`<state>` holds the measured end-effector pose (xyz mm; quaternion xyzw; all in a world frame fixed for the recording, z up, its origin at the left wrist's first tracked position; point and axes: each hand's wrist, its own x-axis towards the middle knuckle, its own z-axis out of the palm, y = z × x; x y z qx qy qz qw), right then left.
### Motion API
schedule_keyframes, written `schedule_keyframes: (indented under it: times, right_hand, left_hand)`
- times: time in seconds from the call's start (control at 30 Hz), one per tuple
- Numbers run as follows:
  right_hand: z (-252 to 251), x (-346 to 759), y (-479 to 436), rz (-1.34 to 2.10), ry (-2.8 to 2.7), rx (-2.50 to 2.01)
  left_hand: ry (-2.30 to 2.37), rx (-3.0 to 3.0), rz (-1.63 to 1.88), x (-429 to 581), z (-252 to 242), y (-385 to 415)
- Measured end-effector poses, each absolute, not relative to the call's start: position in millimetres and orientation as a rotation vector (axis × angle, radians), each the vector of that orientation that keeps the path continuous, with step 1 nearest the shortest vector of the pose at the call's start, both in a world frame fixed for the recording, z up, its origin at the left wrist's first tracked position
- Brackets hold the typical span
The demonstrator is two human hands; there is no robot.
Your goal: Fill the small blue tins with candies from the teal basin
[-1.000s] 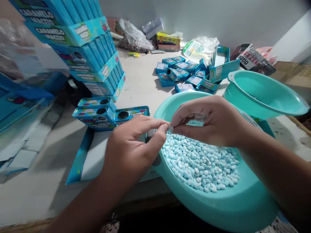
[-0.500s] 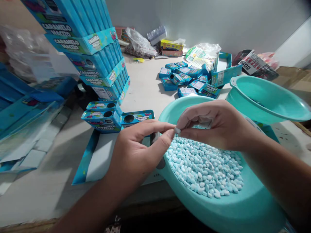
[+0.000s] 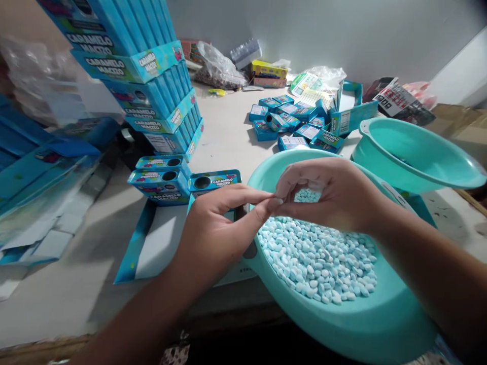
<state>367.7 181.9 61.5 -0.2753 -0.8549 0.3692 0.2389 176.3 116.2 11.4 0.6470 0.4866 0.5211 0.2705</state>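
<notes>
My left hand (image 3: 218,223) and my right hand (image 3: 337,195) meet at their fingertips above the near rim of a turquoise basin (image 3: 395,309). Thumb and index finger of each are pinched together around a small pale candy (image 3: 280,201), mostly hidden by the fingers. Below them, the basin holds a heap of light-blue and white candies (image 3: 323,263). Left of my left hand lies a shallow blue-edged tray (image 3: 158,246) with a white inside. Two blue tins (image 3: 167,185) stand at its far end, and another tin (image 3: 215,181) sits beside them, partly behind my left hand.
A tall stack of blue display boxes (image 3: 152,96) rises at the back left. Several loose blue tins (image 3: 292,121) lie mid-table beside an open blue box (image 3: 353,111). A second turquoise basin (image 3: 418,152) stands at right. Plastic bags (image 3: 218,68) line the wall.
My fingertips have closed more over the candy, which shows less than before. Both hands stay in nearly the same place. The near basin has shifted slightly.
</notes>
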Motion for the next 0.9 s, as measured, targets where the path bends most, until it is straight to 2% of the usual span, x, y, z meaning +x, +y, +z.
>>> schedule_keyframes:
  times: [0.23, 0.5, 0.73, 0.9]
  right_hand:
    - [54, 377, 197, 0.677, -2.864, -1.113]
    - [11, 366, 193, 0.829, -2.948, -0.978]
    - [9, 356, 190, 0.877, -2.995, -1.031]
    - [12, 356, 188, 0.791, -3.062, -1.096]
  left_hand:
    - [1.418, 2.152, 1.388, 171, 8, 116]
    - [1.262, 2.556, 1.252, 169, 5, 120]
    - [1.546, 2.704, 1.521, 151, 11, 119]
    - [1.913, 2.425, 1.71, 121, 20, 125]
